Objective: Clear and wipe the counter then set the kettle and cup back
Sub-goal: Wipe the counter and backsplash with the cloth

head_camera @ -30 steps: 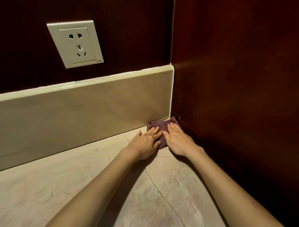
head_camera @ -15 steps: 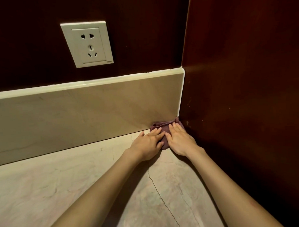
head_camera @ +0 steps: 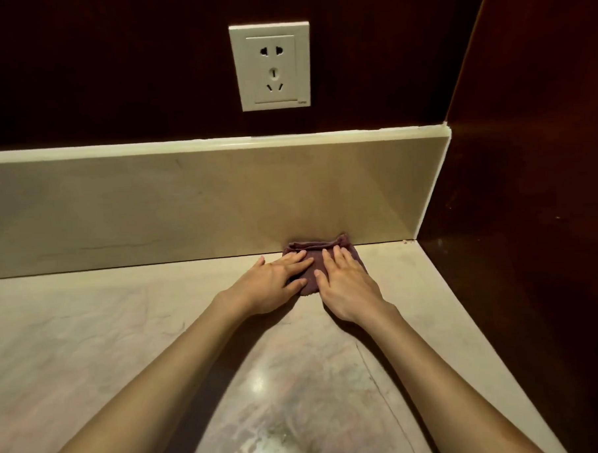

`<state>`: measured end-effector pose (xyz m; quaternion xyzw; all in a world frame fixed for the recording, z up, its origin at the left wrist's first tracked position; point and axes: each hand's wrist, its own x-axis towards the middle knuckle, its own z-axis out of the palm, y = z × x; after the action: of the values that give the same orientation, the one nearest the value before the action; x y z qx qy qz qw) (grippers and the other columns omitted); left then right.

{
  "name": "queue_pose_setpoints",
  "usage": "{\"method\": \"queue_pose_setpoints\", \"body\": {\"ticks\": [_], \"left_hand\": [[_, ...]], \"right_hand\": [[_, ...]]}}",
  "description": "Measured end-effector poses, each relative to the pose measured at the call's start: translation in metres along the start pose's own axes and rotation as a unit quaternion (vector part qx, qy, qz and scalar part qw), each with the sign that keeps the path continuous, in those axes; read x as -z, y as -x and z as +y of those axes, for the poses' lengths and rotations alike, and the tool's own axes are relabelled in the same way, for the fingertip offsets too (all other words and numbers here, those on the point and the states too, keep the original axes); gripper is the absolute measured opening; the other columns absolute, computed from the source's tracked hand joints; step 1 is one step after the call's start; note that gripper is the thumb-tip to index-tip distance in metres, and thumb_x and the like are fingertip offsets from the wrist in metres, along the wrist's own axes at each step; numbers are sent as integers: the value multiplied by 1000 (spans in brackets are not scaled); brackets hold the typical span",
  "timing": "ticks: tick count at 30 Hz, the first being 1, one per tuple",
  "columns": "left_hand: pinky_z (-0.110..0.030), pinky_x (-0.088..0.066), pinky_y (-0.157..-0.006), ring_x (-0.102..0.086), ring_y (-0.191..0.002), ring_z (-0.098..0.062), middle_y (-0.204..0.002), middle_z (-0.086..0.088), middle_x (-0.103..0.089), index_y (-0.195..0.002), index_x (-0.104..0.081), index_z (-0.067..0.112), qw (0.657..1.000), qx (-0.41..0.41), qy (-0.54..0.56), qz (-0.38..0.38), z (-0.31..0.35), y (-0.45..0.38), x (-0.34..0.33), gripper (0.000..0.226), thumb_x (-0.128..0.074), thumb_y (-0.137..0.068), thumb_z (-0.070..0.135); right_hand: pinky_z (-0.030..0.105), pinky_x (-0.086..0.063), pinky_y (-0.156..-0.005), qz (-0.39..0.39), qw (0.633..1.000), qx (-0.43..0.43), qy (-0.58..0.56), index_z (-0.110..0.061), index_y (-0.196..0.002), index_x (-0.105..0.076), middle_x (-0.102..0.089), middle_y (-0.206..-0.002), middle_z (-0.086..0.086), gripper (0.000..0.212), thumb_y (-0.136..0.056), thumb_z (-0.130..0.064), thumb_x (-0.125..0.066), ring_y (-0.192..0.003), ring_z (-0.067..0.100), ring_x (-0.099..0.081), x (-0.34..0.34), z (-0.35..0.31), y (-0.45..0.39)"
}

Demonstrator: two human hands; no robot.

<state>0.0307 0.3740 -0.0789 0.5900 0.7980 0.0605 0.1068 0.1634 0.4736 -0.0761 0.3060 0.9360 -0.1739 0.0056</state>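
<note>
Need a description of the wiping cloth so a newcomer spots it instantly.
Start at the white wall socket on the dark back wall, then drop to where the beige backsplash meets the marble counter. There lies the cloth: small, purple, bunched against the backsplash, under both flat hands, the only fabric in sight.

Cloth [head_camera: 308,260]: small, dull purple-brown, folded into a compact pad. Lies flat on the table, its far edge bunched up against the foot of the beige upstand, a little short of the right-hand corner. Largely covered from the near side.

Table [head_camera: 100,334]: pale marbled stone, polished, with a bright glare patch near the front and a thin dark hairline running across its right part.
</note>
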Motion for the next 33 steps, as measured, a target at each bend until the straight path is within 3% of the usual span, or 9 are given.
{"method": "queue_pose_setpoints", "body": {"ticks": [19,33], "left_hand": [[-50,-9,-116,-8,-146,-4,-159,13,-12,-149,-20,37,996,81,34,2,-191,148,32,51,-37,-101,39],[-51,-6,-116,-5,-145,-1,-158,17,-10,-150,-17,37,991,123,50,10,-291,231,49,53,-36,-101,40]], "right_hand": [[30,-1,-118,-33,994,107,-11,-10,-153,-9,-4,-161,7,58,-103,-37,-23,-148,17,-2,-68,-214,-19],[33,-3,-120,-31,981,189,8,-10,-153,-7,-4,-161,7,59,-103,-37,-24,-148,18,-2,-113,-325,-37]]}}
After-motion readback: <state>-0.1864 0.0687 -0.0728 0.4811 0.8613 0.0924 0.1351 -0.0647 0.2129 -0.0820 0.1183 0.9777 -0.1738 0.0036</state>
